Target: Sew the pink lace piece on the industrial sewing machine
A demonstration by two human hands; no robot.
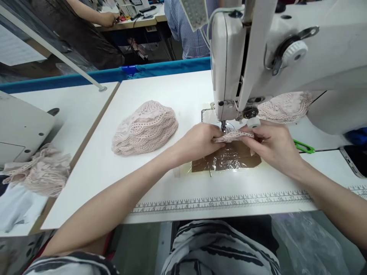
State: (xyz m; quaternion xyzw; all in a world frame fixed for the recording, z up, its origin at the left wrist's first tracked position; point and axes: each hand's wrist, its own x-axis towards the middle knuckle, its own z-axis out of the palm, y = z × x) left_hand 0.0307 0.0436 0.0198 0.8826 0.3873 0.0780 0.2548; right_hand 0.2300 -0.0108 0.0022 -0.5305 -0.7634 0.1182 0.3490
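Observation:
My left hand (199,142) and my right hand (272,144) pinch a small strip of pink lace (233,136) between them, just in front of the needle (223,125) of a white sewing machine (286,53). The lace lies over a taped brown patch (229,160) on the white table (160,183). A heap of pink lace pieces (145,128) rests to the left of my left hand. More pink lace (283,107) lies behind the machine's arm on the right.
A green clip tool (304,146) lies right of my right hand. A ruler strip (220,202) runs along the table's front edge. More lace (37,170) spills over the left table. Two other people stand at the back.

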